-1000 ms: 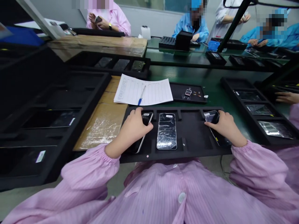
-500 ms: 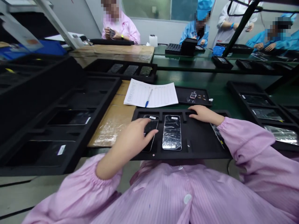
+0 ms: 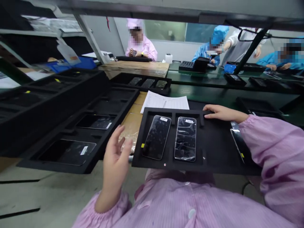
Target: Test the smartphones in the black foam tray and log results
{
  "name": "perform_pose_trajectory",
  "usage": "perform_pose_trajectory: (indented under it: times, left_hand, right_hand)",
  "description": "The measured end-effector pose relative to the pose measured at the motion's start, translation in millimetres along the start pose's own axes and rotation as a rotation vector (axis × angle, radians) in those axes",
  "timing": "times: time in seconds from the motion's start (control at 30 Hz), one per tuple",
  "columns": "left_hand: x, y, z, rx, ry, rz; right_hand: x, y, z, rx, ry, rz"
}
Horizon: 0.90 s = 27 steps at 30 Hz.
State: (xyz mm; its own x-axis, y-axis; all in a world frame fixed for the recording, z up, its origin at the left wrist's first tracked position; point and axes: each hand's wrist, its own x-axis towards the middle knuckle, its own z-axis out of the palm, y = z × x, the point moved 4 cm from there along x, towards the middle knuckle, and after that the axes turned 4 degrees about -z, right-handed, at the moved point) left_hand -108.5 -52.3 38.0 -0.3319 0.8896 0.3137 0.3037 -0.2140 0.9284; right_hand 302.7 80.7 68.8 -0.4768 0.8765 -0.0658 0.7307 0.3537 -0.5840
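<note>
A black foam tray (image 3: 152, 166) is in front of me with its far edge raised over part of the paper. In its left slot a dark phone screen (image 3: 156, 137) lies slanted, a white label at its top. Beside it sits a film-wrapped phone screen (image 3: 185, 139). A third phone screen (image 3: 238, 142) lies at the right, partly hidden by my sleeve. My right hand (image 3: 219, 112) grips the tray's far edge, thumb on the inner side. My left hand (image 3: 116, 158) is off the tray's left side, fingers apart, holding nothing.
Another black tray (image 3: 95, 164) with phone screens stands at left, beside a stepped stack of trays (image 3: 71, 85). Paper sheets (image 3: 175, 102) with a pen lie behind my tray. Farther back is a tray (image 3: 116, 81) with several pieces. Co-workers (image 3: 142, 47) sit across the bench.
My left hand has moved off the left phone screen, leftward and toward me. The tray's far edge has come up over the paper and the small tray behind. My view has shifted.
</note>
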Motion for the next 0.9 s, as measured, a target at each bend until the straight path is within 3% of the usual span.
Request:
perform_pose_trajectory:
  times: [0.1, 0.2, 0.27, 0.33, 0.47, 0.53, 0.6, 0.67, 0.77, 0.83, 0.9]
  left_hand:
    - [-10, -14, -2.0, -0.320, 0.170, -0.156]
    - [-16, -25, 15.7, -0.472, 0.088, -0.285]
    - [-20, -26, 30.6, -0.457, -0.116, -0.369]
    - [-29, -19, 44.5, -0.350, -0.425, -0.397]
    - [-65, 8, 67.4, -0.190, -1.066, -0.200]
    - [-81, 17, 80.0, -0.313, -1.168, -0.153]
    - [-85, 19, 94.2, -0.576, -1.040, -0.249]
    - [-77, 15, 103.5, -0.809, -0.715, -0.416]
    - [-53, 12, 97.1, -0.840, -0.261, -0.597]
    - [-34, 13, 78.9, -0.732, -0.172, -0.652]
    - [-18, 10, 51.8, -0.537, -0.217, -0.674]
  right_hand:
    - [1, -7, -18, 0.330, 0.065, 0.147]
    - [0, -14, -29, 0.603, 0.187, 0.304]
    - [0, -22, -33, 0.713, 0.271, 0.361]
    - [3, -30, -37, 0.780, 0.360, 0.390]
    - [13, -49, -36, 0.907, 0.439, 0.359]
    - [16, -58, -28, 0.934, 0.494, 0.311]
    - [15, -67, -12, 0.963, 0.644, 0.280]
    - [8, -77, 11, 1.011, 0.833, 0.241]
    - [-7, -93, 42, 1.028, 0.970, 0.107]
    - [-20, -93, 45, 0.977, 0.976, 0.028]
    - [-40, -82, 32, 0.896, 1.015, -0.009]
